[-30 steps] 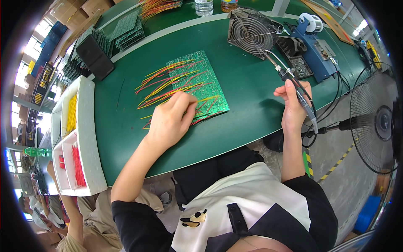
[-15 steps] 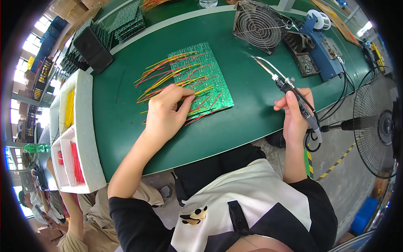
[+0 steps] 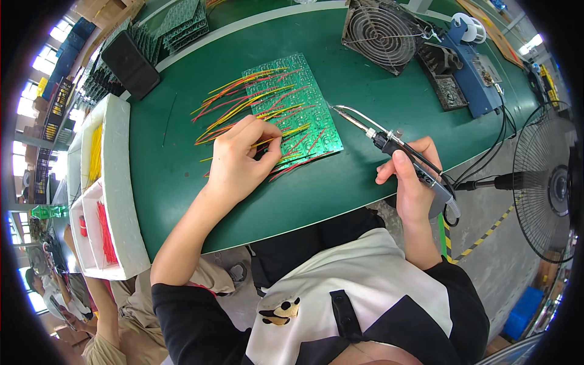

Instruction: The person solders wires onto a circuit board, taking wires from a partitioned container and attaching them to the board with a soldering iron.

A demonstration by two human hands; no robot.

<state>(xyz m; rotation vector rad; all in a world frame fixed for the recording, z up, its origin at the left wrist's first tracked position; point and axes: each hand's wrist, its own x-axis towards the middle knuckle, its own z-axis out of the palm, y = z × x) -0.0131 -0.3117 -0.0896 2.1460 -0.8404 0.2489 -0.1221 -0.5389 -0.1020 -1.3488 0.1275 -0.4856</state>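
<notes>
The board (image 3: 316,112) lies on the worktop (image 3: 292,198), between 11 and 12 o'clock from me. My left hand (image 3: 234,157), at the board's 8 o'clock, has thumb and forefinger pinched on what looks like a yellow wire (image 3: 295,131). My right hand (image 3: 413,182), out at 4 o'clock, wraps the soldering iron (image 3: 390,146) by its handle, tip aimed at 10 o'clock and just beside the board's edge; I can't tell how high it hangs. To do this well, I judge, the pinch should pin the wire still, well back from the tip, with the iron brought in from 3 o'clock, clear of the loose strands. Counting: one board on view, perhaps more beneath; one iron; red and yellow wires across the board, too overlapped for a sure number; one white foam box (image 3: 131,234) at 8 o'clock, with one yellow bundle (image 3: 96,155) and one red bundle (image 3: 106,234); one square fan (image 3: 380,36) at 2 o'clock; one blue stand (image 3: 467,79) nearer 3, bearing one white spool (image 3: 469,27); one black slab (image 3: 131,64) between 9 and 10
</notes>
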